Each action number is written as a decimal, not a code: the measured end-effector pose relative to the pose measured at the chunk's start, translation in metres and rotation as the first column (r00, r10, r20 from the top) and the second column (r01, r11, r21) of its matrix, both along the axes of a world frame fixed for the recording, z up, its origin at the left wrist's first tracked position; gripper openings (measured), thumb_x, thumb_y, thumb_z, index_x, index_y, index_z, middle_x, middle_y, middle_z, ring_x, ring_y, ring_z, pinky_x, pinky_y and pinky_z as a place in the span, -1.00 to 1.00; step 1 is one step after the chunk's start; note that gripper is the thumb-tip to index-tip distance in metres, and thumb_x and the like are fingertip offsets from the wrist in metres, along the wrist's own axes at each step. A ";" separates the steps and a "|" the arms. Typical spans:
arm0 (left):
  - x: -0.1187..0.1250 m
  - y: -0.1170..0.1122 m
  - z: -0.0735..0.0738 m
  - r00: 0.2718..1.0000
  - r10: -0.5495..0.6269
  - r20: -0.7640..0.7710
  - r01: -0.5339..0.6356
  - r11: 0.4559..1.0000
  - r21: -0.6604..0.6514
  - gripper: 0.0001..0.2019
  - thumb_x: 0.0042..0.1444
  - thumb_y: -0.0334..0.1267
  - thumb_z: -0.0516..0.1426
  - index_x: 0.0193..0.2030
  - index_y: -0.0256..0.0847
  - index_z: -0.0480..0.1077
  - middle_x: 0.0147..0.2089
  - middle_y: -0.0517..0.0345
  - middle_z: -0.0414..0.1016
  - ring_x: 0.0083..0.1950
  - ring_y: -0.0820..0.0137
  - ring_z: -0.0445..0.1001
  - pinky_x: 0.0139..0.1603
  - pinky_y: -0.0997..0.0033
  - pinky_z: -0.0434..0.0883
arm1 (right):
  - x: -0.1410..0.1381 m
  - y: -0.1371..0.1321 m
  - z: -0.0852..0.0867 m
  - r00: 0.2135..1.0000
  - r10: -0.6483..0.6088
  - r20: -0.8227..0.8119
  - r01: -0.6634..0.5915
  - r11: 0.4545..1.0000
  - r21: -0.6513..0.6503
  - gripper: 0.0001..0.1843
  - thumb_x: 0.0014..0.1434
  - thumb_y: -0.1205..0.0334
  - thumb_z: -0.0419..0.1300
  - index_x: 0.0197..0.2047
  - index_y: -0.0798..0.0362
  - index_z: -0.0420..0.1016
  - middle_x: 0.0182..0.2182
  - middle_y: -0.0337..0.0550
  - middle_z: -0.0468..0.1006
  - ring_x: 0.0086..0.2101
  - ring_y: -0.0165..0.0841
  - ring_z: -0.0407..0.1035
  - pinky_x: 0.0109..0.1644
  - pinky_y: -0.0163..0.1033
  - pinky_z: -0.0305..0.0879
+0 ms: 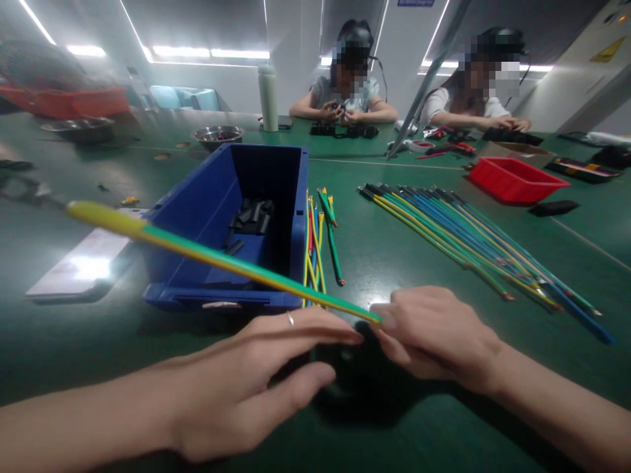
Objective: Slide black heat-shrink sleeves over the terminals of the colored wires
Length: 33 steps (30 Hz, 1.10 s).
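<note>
My right hand is closed on one end of a green-and-yellow cable. The cable slants up to the left, passing in front of the blue bin, and its far end has a thick yellow sleeve. Beside it, my left hand has its fingers stretched toward the right hand with the thumb apart, and nothing shows in its grasp. Black tube pieces lie inside the bin. Short coloured cables rest along the bin's right side.
A fanned row of cables lies to the right, near a red tray. Left of the bin is a white sheet. Metal bowls and a pale bottle stand farther back. Two people sit across the table.
</note>
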State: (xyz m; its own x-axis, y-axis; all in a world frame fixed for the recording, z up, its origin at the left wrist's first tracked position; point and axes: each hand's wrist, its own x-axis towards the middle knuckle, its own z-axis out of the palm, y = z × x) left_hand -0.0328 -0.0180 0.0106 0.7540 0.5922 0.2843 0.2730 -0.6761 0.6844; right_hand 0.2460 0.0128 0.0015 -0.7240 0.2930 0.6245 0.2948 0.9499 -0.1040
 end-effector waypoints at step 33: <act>-0.012 -0.002 -0.005 0.917 0.102 0.386 -0.140 0.988 0.072 -0.65 0.52 0.09 0.21 0.19 -0.04 0.66 -0.08 0.16 0.81 -0.17 0.44 0.76 -0.11 0.60 0.60 | -0.040 -0.023 -0.010 0.979 -0.199 -0.055 0.199 0.980 0.009 -0.74 0.58 0.38 -0.02 -0.13 -0.05 0.40 -0.50 -0.32 0.41 -0.53 -0.40 0.25 -0.45 -0.23 0.14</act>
